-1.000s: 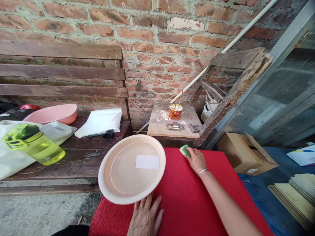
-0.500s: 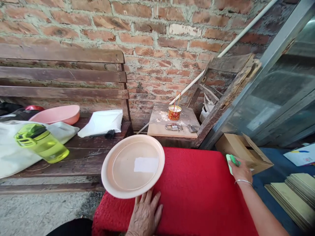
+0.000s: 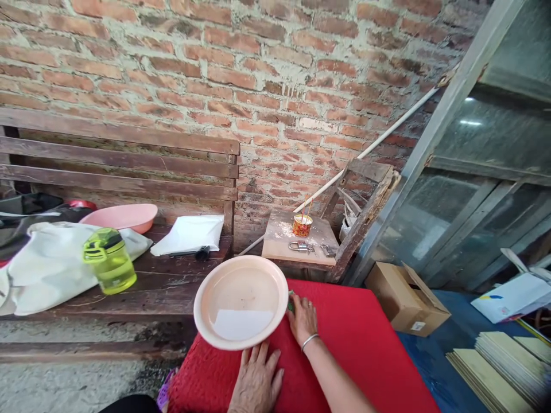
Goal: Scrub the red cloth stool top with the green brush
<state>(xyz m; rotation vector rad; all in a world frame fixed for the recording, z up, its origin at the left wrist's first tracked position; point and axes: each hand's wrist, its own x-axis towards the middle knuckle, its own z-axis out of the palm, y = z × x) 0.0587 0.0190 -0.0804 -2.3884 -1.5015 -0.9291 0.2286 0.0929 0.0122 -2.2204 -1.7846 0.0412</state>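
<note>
A pale pink basin [image 3: 199, 312] with water in it sits at the left part of a red cloth [image 3: 340, 344]. A white patch, perhaps a reflection, shows in the water. My left hand [image 3: 255, 381] lies flat on the cloth, fingers spread, fingertips at the basin's near rim. My right hand [image 3: 303, 321], with a silver bracelet, is at the basin's right side. Its fingers are closed around a small green scrubbing brush [image 3: 291, 302], mostly hidden behind them.
On the wooden bench [image 3: 159, 298] are a green water bottle [image 3: 111, 264], a white bag [image 3: 51, 264], a pink bowl [image 3: 120, 217] and a white packet [image 3: 189, 234]. A small stool [image 3: 275, 249] bears padlocks and an incense tin [image 3: 302, 225]. A cardboard box [image 3: 400, 301] stands at right.
My right hand has moved left with the brush, from the cloth's far right edge to beside the basin. My left hand stays by the rim. The camera view has tilted up.
</note>
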